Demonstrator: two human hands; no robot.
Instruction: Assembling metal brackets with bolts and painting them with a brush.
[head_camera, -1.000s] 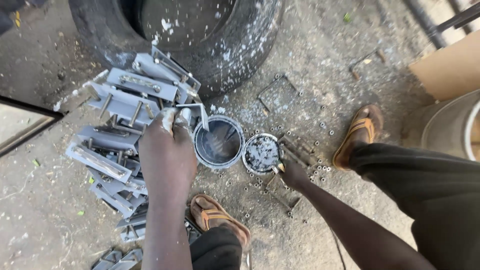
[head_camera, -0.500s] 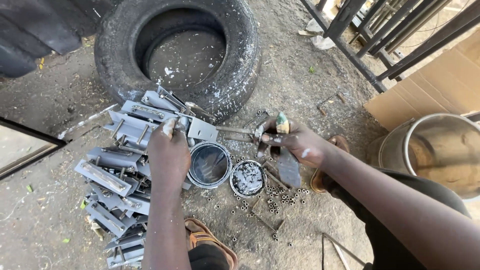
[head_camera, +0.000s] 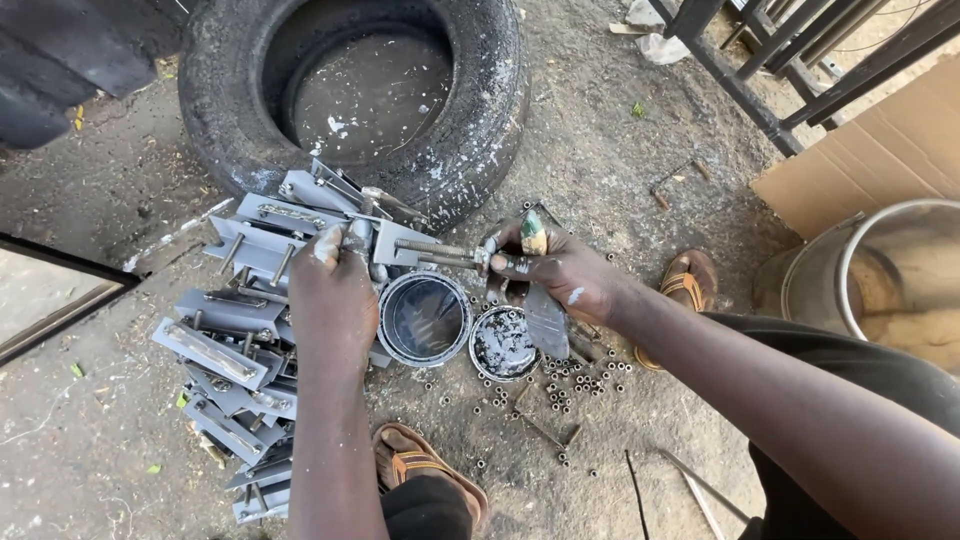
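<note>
My left hand (head_camera: 335, 290) grips a grey-painted metal bracket (head_camera: 395, 240) with a threaded bolt (head_camera: 435, 250) sticking out to the right, held above an open paint can (head_camera: 424, 318). My right hand (head_camera: 555, 270) holds a small paintbrush (head_camera: 534, 238) and pinches the end of the bolt. A smaller tin lid (head_camera: 503, 343) with dark paint lies beside the can. A pile of grey painted brackets (head_camera: 235, 350) lies under and left of my left arm.
A paint-spattered tyre (head_camera: 360, 95) lies on the ground behind. Several small nuts (head_camera: 585, 375) and bolts are scattered on the dirt. Sandals (head_camera: 685, 285) are on my feet. A metal pot (head_camera: 880, 275), cardboard (head_camera: 880, 150) and a metal frame (head_camera: 780, 60) stand at right.
My right hand rose from the small tin up to the bolt end with the brush. The view shifted, showing more of the tyre and the pot.
</note>
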